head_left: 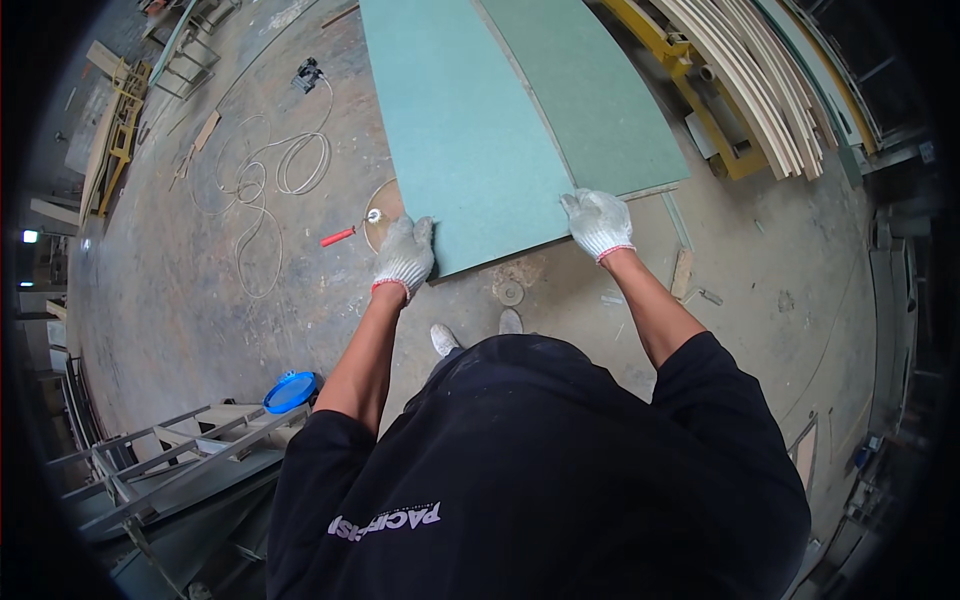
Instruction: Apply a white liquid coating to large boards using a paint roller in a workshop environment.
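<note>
A long pale green board [480, 150] stretches away in front of me, its near edge between my hands. My left hand [407, 252], in a white knitted glove with a red cuff, grips the board's near left corner. At the near right corner, my right hand [598, 222] in a matching glove is closed on the edge. The fingers under the board are hidden. A second, darker green board [600, 110] lies alongside on the right, slightly lower. Next to my left hand, a paint roller with a red handle [338, 237] rests by a round tub [383, 200], partly covered by the board.
A pale hose [262, 180] lies coiled on the concrete floor at left, near a dark power tool [308, 75]. Stacked boards [750, 70] sit on a yellow rack [735, 150] at right. A metal ladder [180, 440] and blue lid [290, 392] are at lower left.
</note>
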`<state>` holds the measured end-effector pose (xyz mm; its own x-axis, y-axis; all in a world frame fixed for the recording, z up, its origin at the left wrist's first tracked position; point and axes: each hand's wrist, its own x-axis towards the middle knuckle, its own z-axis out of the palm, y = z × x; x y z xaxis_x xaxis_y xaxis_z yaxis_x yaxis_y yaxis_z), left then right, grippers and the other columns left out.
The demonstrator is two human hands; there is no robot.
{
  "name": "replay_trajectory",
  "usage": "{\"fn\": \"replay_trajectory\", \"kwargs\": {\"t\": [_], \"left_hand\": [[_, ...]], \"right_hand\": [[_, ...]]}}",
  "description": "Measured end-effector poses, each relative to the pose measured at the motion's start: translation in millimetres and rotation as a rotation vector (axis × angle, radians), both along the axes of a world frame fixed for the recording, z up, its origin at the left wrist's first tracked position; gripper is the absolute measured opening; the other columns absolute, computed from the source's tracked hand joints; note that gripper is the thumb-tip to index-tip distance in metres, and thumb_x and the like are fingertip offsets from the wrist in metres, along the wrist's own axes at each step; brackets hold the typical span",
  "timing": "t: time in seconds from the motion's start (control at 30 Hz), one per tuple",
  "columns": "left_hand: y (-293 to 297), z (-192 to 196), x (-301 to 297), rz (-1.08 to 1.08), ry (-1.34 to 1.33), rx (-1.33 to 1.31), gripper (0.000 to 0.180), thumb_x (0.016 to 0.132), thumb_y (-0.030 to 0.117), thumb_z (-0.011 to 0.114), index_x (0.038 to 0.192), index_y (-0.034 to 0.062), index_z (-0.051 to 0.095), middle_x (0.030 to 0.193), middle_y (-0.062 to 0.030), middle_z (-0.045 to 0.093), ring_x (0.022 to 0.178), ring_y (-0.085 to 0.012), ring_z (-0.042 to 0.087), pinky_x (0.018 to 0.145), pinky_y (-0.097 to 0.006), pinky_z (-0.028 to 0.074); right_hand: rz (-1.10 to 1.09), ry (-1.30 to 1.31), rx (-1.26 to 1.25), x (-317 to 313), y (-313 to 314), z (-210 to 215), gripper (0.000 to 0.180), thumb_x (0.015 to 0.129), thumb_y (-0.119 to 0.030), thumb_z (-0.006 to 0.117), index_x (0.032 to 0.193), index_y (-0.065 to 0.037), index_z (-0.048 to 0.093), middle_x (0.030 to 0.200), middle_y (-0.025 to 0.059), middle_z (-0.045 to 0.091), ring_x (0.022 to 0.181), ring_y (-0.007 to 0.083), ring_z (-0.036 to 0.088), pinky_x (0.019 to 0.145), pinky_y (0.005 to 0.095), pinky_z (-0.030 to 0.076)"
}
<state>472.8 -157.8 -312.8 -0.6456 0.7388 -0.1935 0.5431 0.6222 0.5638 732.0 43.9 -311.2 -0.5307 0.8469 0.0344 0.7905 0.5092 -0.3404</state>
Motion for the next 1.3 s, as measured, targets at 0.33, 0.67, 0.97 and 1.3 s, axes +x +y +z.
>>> {"fn": "replay_trajectory", "kwargs": {"t": [0.33,0.67,0.97,1.3], "left_hand": [[-6,-9,0,-0.06,0.005,-0.031,0.057,0.105,0.044,0.047,0.133,-0.0053,0.053,0.134,-0.0333,0.058,0.125,-0.0508,0.055,0.103,-0.055,0.045],[-34,-35,-24,0.07,0.27,-0.064,0.064,0.105,0.035,0.054,0.151,-0.0059,0.038,0.131,-0.0369,0.06,0.124,-0.0525,0.058,0.102,-0.052,0.049],[-65,-26,35,-0.294,0.29,0.113,0.098,0.086,0.041,0.083,0.155,-0.0061,0.032,0.14,-0.0304,0.058,0.122,-0.0447,0.062,0.102,-0.046,0.051],[-57,-18,40,-0.107,0.035,-0.128,0.094,0.078,0.036,0.089,0.15,0.0011,0.04,0.131,-0.0252,0.064,0.115,-0.0448,0.064,0.093,-0.049,0.054]], "right_hand": [[0.085,-0.146,0.026,-1,-6,-4,0.04,0.098,-0.041,0.061,0.087,-0.007,0.077,0.086,0.0206,0.073,0.085,0.0396,0.072,0.078,0.0518,0.053],[-0.046,-0.123,-0.077,45,14,9,0.036,0.1,-0.036,0.055,0.113,-0.008,0.073,0.105,0.0215,0.073,0.102,0.0418,0.069,0.087,0.051,0.053],[0.07,0.038,-0.229,57,-28,-12,0.065,0.085,-0.042,0.079,0.134,-0.004,0.059,0.115,0.025,0.07,0.106,0.0431,0.067,0.091,0.0505,0.053],[0.205,-0.041,-0.061,36,-29,-9,0.047,0.078,-0.045,0.083,0.101,-0.006,0.069,0.086,0.02,0.072,0.084,0.0408,0.07,0.075,0.0516,0.054]]}}
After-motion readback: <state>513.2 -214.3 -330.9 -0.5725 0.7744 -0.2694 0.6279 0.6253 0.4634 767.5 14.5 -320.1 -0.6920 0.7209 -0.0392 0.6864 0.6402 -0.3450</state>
